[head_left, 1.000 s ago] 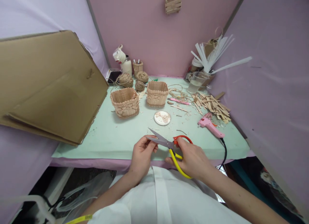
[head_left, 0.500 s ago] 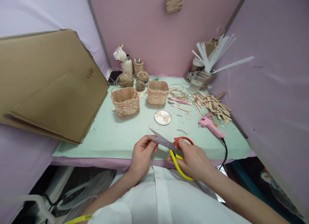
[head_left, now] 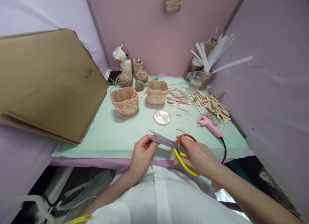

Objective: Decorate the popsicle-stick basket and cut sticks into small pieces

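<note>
My right hand (head_left: 196, 155) is closed round the red and yellow handles of a pair of scissors (head_left: 166, 141), whose blades are slightly parted and point left. Close to the blade tips, the fingers of my left hand (head_left: 145, 150) are pinched together; whatever they hold is too small or hidden to make out. Just beyond the blades lies a round white dish (head_left: 162, 117) with small wood bits in it. Two wooden baskets with scalloped rims stand further back, a left basket (head_left: 125, 103) and a right basket (head_left: 157, 94).
On the right lie a pink glue gun (head_left: 210, 126) with a black cord and a heap of wooden sticks (head_left: 212, 105). Twine balls (head_left: 125, 79) and a plastic cup (head_left: 195, 82) stand at the back. A large cardboard sheet (head_left: 53, 85) leans over the left side.
My right hand has drawn the scissors slightly to the right and down, and the blades have come a little closer together. My left hand stays almost in place.
</note>
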`<state>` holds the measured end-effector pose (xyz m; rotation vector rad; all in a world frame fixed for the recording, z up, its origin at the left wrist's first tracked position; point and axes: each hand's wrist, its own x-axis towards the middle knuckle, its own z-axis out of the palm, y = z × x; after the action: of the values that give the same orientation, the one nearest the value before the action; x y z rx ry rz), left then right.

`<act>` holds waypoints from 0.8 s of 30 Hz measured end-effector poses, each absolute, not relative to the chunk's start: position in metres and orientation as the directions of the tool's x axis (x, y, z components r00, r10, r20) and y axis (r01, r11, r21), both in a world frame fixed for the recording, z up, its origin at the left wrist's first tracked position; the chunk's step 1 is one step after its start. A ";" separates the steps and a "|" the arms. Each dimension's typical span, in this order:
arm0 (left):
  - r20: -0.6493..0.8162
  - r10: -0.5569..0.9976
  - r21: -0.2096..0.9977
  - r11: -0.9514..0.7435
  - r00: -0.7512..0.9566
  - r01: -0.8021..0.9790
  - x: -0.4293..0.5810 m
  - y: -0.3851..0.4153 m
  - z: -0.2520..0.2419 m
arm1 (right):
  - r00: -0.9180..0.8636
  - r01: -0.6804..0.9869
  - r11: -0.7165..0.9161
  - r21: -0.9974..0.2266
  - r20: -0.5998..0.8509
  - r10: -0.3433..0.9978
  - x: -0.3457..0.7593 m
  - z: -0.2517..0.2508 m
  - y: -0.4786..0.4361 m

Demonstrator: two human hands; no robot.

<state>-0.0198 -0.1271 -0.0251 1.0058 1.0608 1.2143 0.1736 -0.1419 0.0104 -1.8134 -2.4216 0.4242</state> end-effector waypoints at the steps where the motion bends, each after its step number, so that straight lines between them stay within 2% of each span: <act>1: -0.075 0.996 0.978 0.083 0.048 -0.192 -0.020 -0.127 -0.025 | -0.298 0.928 0.268 -0.257 -0.086 0.951 0.174 0.010 -0.142; 12: -0.072 0.996 0.993 0.076 0.049 -0.087 -0.024 -0.127 -0.018 | -0.316 0.938 0.290 -0.187 -0.127 0.940 0.175 0.014 -0.143; 17: -0.122 0.991 0.972 0.131 0.059 -0.193 -0.020 -0.128 -0.026 | -0.301 0.940 0.269 -0.209 -0.142 0.943 0.174 0.010 -0.145; 20: -0.140 0.989 0.949 0.145 0.038 -0.279 -0.018 -0.126 -0.030 | -0.265 0.927 0.218 -0.304 -0.124 0.956 0.173 0.007 -0.146; 24: -0.152 0.987 0.943 0.161 0.052 -0.291 -0.016 -0.122 -0.027 | -0.192 0.780 0.052 -0.624 -0.159 0.968 0.173 0.005 -0.142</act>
<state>-0.0155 -0.1219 -0.0266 0.8897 1.0396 1.1994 0.1731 -0.1422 0.0051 -1.7677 -2.0316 0.8770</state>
